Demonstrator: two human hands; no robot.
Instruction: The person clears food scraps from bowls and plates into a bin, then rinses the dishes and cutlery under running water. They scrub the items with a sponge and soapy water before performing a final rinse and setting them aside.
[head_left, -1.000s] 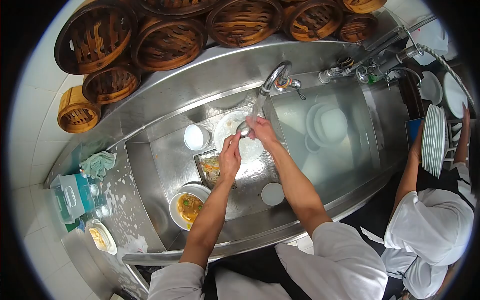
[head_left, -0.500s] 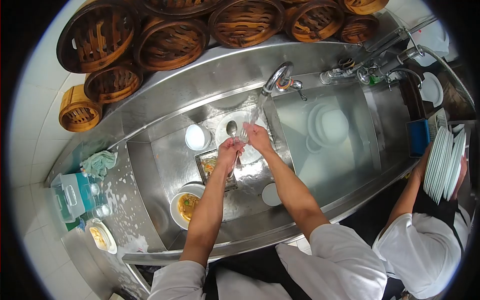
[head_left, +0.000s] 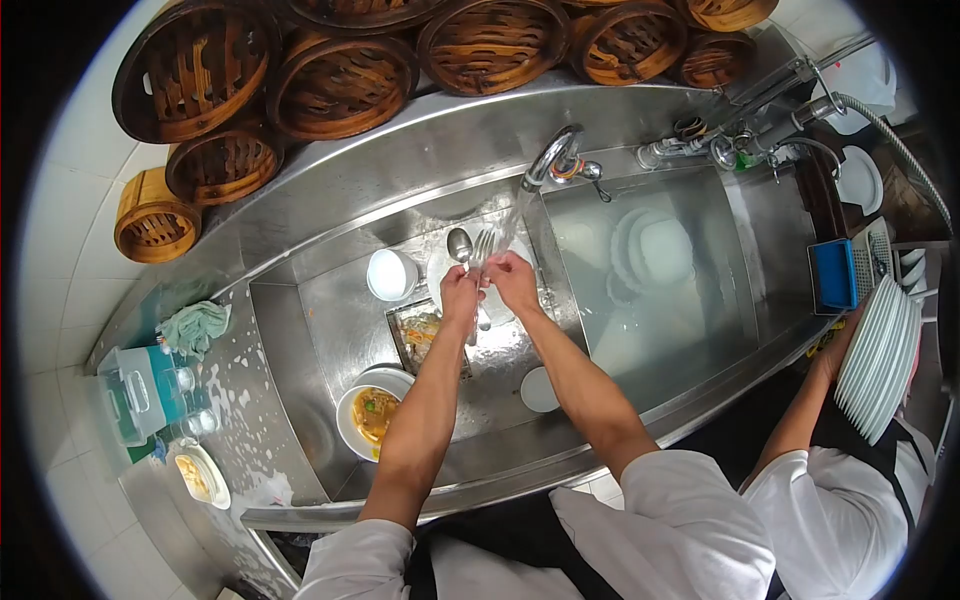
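Observation:
My left hand (head_left: 461, 297) is closed around a metal spoon (head_left: 459, 244), whose bowl points away from me. Just right of the spoon, a fork (head_left: 484, 243) stands tines up between my hands. The fingers of my right hand (head_left: 513, 281) are pinched at the fork's handle; their exact grip is partly hidden. Water runs from the curved faucet (head_left: 552, 158) close by my right hand. Beneath both hands a white plate (head_left: 437, 270) lies in the left basin, with a white bowl (head_left: 392, 275) to its left.
A bowl of leftover soup (head_left: 370, 417) and a food-filled drain (head_left: 416, 335) are in the left basin. The right basin holds water over white plates (head_left: 655, 250). Bamboo steamers (head_left: 345, 85) line the back ledge. At right a co-worker carries stacked plates (head_left: 878, 360).
The fork now stands higher and shows more of its length between my hands. My right hand has shifted slightly. The co-worker's stack of plates has moved a little left and down.

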